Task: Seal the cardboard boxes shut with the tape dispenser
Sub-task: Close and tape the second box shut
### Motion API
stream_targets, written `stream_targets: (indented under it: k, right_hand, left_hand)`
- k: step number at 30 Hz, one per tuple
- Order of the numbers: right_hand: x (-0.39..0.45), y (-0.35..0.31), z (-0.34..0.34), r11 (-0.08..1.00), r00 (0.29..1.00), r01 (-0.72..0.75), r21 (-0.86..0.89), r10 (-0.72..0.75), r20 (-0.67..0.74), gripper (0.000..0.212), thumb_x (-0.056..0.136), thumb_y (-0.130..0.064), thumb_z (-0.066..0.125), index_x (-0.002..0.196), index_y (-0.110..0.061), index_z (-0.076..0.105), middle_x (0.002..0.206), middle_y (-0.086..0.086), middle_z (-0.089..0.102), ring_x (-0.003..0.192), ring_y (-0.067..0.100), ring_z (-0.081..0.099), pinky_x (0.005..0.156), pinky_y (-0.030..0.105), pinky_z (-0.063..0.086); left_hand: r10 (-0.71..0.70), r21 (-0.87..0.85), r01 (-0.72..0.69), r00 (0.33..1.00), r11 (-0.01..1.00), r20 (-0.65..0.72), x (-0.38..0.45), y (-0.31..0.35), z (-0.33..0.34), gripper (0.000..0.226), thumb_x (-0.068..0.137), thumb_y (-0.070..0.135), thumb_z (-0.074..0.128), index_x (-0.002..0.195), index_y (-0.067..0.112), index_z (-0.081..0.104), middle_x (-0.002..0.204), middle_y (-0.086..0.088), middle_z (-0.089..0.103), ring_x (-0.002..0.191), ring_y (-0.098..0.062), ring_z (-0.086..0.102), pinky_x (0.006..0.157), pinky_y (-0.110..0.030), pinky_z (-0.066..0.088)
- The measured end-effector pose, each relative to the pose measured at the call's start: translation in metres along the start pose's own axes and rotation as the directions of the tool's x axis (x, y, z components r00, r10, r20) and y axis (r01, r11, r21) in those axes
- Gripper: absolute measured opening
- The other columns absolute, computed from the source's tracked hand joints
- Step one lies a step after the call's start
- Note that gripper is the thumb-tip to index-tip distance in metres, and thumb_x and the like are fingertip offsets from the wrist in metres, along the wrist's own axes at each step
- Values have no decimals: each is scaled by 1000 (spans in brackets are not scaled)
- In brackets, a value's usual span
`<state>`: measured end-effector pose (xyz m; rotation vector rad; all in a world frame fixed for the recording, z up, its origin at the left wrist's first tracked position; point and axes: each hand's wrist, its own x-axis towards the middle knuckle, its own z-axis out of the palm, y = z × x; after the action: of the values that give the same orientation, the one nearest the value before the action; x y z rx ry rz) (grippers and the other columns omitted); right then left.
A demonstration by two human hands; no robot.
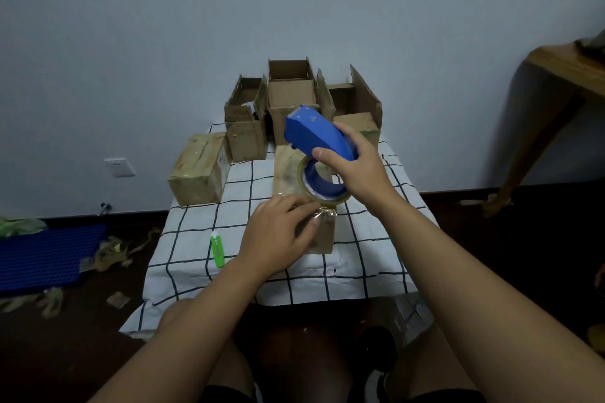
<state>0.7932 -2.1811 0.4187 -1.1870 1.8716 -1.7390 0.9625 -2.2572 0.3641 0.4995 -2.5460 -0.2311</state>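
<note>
A closed cardboard box [288, 170] lies lengthwise in the middle of the checked tablecloth [196, 229]. My right hand [353, 160] grips a blue tape dispenser [314, 134] tilted above the box, its clear tape roll [324, 186] just over the box top. My left hand [278, 235] rests on the near end of the box, fingers pressing the loose tape end down over the front edge. A taped box [196, 173] sits at the left. Three open boxes stand at the back: left [245, 127], middle [289, 91], right [357, 108].
A green utility knife [217, 249] lies on the cloth left of my left hand. Scraps of used tape [108, 255] and a blue mat [45, 255] are on the dark floor at left. A wooden table leg [537, 141] stands at right.
</note>
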Motion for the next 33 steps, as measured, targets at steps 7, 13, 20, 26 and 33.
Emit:
stream_targets:
  k: [7,13,20,26,33]
  right_hand:
    - [1,4,5,993,998,48,-105,-44,43,69,79,-47,79,141,-32,51,131,-6,54,114,14,57,94,36,51]
    - [-2,8,0,1000,1000,19,-3,-19,3,57,84,-44,77,133,-42,50,120,-18,53,104,5,58,70,11,49]
    - [-4,8,0,996,998,19,83,-15,-58,51,78,-50,76,124,-46,55,114,-19,56,97,-1,61,71,12,51]
    - [-6,9,1,995,997,40,91,-33,-71,45,72,-57,74,114,-57,56,107,-23,60,95,-2,62,74,10,49]
    - [-7,6,3,997,997,52,56,-49,-57,44,72,-57,75,112,-61,56,103,-33,58,96,-4,61,73,9,48]
  left_hand:
    - [-95,-191,59,978,980,-186,3,-14,10,18,93,27,60,96,14,73,99,3,67,94,-13,54,79,-22,43]
    - [-225,-321,133,936,938,-270,-8,-30,16,13,91,23,63,94,15,73,98,5,64,96,-14,55,86,-17,39]
    - [-302,-533,169,938,829,-172,-14,-43,14,12,93,16,64,100,20,73,113,13,55,109,3,54,86,-21,49]
    - [-283,-541,178,952,822,-117,-13,-49,14,19,93,10,63,100,27,70,100,7,52,96,-1,57,78,-12,46]
    - [-287,-574,221,958,789,-27,-15,-53,11,18,90,23,68,102,37,66,104,9,52,98,3,57,82,-8,44]
